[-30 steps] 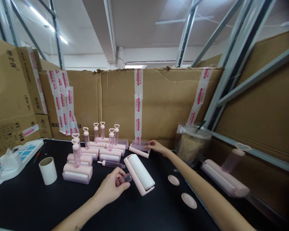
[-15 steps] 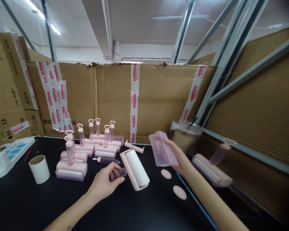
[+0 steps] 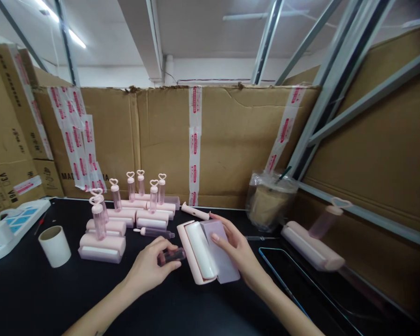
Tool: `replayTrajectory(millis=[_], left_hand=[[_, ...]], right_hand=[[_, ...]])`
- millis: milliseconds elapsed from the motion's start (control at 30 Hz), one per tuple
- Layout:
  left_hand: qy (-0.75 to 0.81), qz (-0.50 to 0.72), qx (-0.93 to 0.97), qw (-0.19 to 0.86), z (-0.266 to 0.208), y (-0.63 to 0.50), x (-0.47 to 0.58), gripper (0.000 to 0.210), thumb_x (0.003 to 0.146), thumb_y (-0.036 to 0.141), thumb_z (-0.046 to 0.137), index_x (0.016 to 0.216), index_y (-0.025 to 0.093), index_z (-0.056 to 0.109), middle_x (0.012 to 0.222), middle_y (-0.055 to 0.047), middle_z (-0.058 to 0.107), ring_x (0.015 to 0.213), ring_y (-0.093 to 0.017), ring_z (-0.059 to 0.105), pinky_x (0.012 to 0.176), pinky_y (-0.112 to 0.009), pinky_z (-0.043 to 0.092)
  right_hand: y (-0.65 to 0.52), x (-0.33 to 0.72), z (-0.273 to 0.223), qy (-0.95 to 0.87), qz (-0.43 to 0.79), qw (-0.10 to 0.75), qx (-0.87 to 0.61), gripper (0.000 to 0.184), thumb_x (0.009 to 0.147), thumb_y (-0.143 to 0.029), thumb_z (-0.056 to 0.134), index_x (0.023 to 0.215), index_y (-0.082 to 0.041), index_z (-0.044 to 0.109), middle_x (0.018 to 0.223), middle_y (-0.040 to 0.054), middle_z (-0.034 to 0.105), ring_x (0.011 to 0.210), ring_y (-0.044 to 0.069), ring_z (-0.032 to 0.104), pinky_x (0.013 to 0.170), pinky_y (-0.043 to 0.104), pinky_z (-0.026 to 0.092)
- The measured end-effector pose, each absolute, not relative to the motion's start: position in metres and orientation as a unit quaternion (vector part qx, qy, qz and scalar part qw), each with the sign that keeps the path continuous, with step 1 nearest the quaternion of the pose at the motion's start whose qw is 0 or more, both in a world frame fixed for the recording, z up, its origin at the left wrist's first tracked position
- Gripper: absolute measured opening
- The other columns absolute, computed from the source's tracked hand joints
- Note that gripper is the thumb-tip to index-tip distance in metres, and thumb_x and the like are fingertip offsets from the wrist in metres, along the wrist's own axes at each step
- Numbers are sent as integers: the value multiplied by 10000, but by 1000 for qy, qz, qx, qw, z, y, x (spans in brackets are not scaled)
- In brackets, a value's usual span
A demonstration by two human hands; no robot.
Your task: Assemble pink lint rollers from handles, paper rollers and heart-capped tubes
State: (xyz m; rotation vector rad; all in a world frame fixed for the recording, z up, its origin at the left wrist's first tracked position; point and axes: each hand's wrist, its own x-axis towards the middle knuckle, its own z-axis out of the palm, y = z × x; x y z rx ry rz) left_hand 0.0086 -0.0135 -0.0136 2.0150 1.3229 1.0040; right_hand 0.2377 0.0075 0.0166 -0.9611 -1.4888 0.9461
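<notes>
My left hand [image 3: 154, 259] is closed around a translucent pink tube [image 3: 173, 255], its clear end pointing right. A lint roller [image 3: 200, 252] with a pale pink body and a white sticky roll lies tilted in front of me. My right hand [image 3: 236, 247] grips a translucent pink cover [image 3: 221, 259], set along the right side of the white roll. Whether the cover is seated on the body I cannot tell. Above them lies a pale pink bar-shaped part [image 3: 195, 212]. A tube with a pink end [image 3: 156, 233] rests behind my left hand.
Several assembled lint rollers [image 3: 101, 245] with upright heart-topped handles stand at the left back. A white paper roll [image 3: 55, 247] and a power strip [image 3: 24, 224] are at left. To the right are a bagged drink cup [image 3: 269, 205], a blue-edged dark slab [image 3: 283, 270] and its mirrored-looking lint roller [image 3: 313, 245].
My right hand has brought the cover left and down against the lint roller. My left hand keeps the tube in nearly the same place. Two pink discs are now out of sight around my right arm.
</notes>
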Motion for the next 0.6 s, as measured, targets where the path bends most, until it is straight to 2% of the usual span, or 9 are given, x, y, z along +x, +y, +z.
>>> replayTrajectory(millis=[300,600], left_hand=[[487,352,770,215,-8,-19,7,178,735,313,616,898,243,634,877,11,596,657,-123,543,649,-237,433],[463,379,762,247,-10,-16,7,210,717,339,642,892,224,662,863,-15,605,638,-130,548,591,-231,430]], right_hand=[[10,237,13,-653,378,521,-399,504,742,-434,646,1188,-242,509,1166,85,604,1041,252,576,938,401,425],[9,245,18,-700,381,473,-375,480,789,-398,603,1218,-259,438,1209,73,565,1088,248,544,950,385,411]])
